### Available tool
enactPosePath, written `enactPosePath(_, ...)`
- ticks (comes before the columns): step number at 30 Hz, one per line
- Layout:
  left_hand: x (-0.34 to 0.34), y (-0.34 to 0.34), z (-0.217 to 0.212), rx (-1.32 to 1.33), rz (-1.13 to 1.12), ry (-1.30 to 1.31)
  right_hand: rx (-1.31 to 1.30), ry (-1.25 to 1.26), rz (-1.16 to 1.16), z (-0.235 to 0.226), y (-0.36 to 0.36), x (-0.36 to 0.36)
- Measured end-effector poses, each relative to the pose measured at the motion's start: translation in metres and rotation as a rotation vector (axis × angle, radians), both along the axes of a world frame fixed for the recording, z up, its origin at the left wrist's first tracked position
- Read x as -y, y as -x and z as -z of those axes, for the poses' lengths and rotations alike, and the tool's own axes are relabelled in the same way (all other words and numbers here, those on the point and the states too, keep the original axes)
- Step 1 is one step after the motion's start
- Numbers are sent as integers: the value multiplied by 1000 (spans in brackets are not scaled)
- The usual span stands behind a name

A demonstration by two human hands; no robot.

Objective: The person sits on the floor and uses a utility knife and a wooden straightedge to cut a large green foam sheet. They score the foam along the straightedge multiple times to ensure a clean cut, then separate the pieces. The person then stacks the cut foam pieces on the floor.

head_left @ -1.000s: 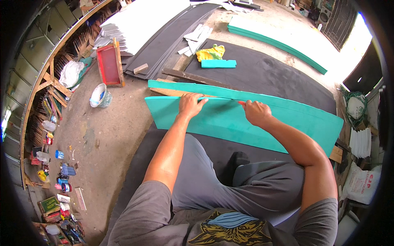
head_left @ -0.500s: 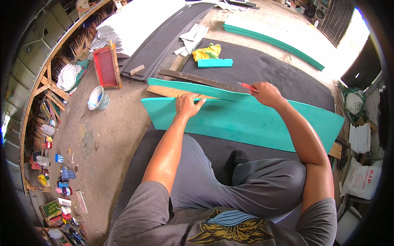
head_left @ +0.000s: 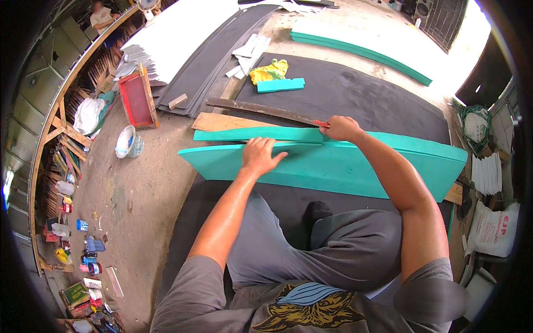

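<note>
A large turquoise foam-like sheet (head_left: 316,164) lies across in front of my knees. Along its far edge runs a narrow turquoise strip (head_left: 233,134), with a short crosswise line beside my right hand. My left hand (head_left: 261,156) presses on the sheet's far edge near the strip, its fingers over the edge and its thumb spread away. Closed in a fist, my right hand (head_left: 341,129) grips a red-handled utility knife (head_left: 320,124) above the strip; the blade is hard to make out. Beyond the strip lie a wooden board (head_left: 222,120) and a long dark bar (head_left: 255,109).
On the black sheet (head_left: 355,89) ahead lie a yellow-green cloth (head_left: 269,71) and a small turquoise offcut (head_left: 281,85). Turquoise sheets (head_left: 361,54) are stacked at far right. A bucket (head_left: 129,142) and red-framed screen (head_left: 136,99) stand left. A person (head_left: 101,18) is at far left.
My right hand with the knife has moved slightly left and nearer to me. The strip's left part now lies closer to the sheet, and my left thumb has spread out over the sheet.
</note>
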State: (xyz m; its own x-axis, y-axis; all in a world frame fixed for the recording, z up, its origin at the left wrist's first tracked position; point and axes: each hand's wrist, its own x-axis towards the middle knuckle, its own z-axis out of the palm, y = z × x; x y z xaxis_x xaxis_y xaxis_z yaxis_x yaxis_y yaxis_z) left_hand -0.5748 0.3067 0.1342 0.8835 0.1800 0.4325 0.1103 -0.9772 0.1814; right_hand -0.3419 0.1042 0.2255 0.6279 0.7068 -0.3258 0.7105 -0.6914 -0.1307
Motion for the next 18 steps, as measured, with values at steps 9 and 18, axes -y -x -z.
enactPosePath(9,3,-21,-2,-9,-90,156,121,-517,-75,-1,38,12)
enactPosePath(18,-5,-31,0,-85,-113,188,139,-191,-285,3,65,28)
